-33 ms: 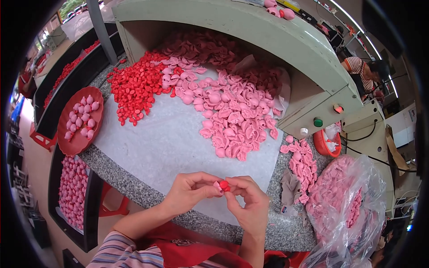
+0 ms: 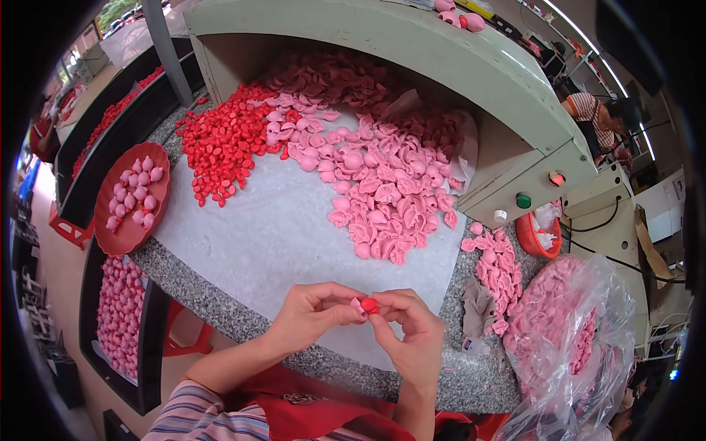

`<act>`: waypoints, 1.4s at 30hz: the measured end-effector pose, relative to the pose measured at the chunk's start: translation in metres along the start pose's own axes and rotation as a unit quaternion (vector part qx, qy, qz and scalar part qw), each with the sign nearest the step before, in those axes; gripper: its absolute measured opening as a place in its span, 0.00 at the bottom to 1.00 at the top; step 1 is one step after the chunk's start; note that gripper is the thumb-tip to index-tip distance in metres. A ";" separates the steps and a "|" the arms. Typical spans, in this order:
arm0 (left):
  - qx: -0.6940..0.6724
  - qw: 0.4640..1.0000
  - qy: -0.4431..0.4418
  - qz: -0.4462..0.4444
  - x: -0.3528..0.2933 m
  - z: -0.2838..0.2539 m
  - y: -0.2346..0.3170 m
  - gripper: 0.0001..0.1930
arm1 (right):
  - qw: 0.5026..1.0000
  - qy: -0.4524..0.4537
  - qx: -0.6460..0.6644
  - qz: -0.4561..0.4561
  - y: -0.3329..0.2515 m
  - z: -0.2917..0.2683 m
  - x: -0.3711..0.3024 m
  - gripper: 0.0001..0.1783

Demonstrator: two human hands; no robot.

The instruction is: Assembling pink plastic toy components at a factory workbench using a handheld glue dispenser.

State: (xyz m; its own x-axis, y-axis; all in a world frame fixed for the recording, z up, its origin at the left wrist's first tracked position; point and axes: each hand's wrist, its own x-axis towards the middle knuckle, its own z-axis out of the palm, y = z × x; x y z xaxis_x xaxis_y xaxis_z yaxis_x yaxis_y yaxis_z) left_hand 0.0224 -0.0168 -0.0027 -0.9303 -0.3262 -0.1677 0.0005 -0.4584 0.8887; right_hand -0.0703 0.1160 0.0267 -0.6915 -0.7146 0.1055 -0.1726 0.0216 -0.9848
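Close to the table's front edge, both my hands meet over the white sheet (image 2: 254, 250). My left hand (image 2: 310, 321) pinches a small pink soft-looking piece (image 2: 358, 303) between thumb and fingers. Against it, the thumb and fingers of my right hand (image 2: 409, 339) grip a red cap-like piece (image 2: 370, 304). The two pieces touch, though my fingertips partly hide how they fit together. Beyond my hands lies a heap of hollow pink pieces (image 2: 390, 198), some round and some with wavy edges. To its left is a pile of small red pieces (image 2: 220, 147).
A grey-green metal housing (image 2: 382, 29) arches over the piles. At left, a red scalloped dish (image 2: 104, 231) holds several pink pieces with red parts, above a black bin (image 2: 151, 353) of similar ones. On the right are a plastic bag (image 2: 588, 367) of pink pieces and a red basket (image 2: 531, 239).
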 end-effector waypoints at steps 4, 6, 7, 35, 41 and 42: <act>-0.015 0.999 0.013 -0.031 -0.001 0.000 0.000 0.11 | 0.996 0.032 0.076 0.039 0.003 0.000 -0.004 0.14; -0.009 1.000 0.011 -0.023 -0.001 0.000 -0.001 0.11 | 0.994 0.034 0.091 0.054 0.004 0.001 -0.005 0.15; -0.009 1.000 0.012 -0.024 -0.001 0.000 -0.001 0.11 | 0.992 0.038 0.102 0.062 0.004 0.001 -0.005 0.15; -0.064 0.997 -0.048 0.011 -0.006 -0.009 -0.016 0.07 | 0.992 0.019 -0.067 0.108 -0.004 0.010 -0.013 0.16; -0.051 0.997 -0.046 -0.039 -0.008 -0.007 -0.001 0.06 | 0.981 0.044 -0.191 -0.005 -0.013 0.023 -0.010 0.13; -0.079 0.995 -0.026 -0.049 -0.010 -0.005 0.000 0.05 | 0.981 0.045 -0.191 -0.004 -0.012 0.025 -0.013 0.13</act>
State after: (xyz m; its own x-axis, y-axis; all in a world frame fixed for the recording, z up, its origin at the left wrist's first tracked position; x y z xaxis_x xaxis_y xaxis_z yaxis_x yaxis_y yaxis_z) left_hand 0.0330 -0.0175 -0.0030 -0.9467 -0.2321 -0.2234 -0.0364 -0.6120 0.7900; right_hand -0.0417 0.1074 0.0337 -0.7450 -0.6518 0.1420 -0.4165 0.2882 -0.8623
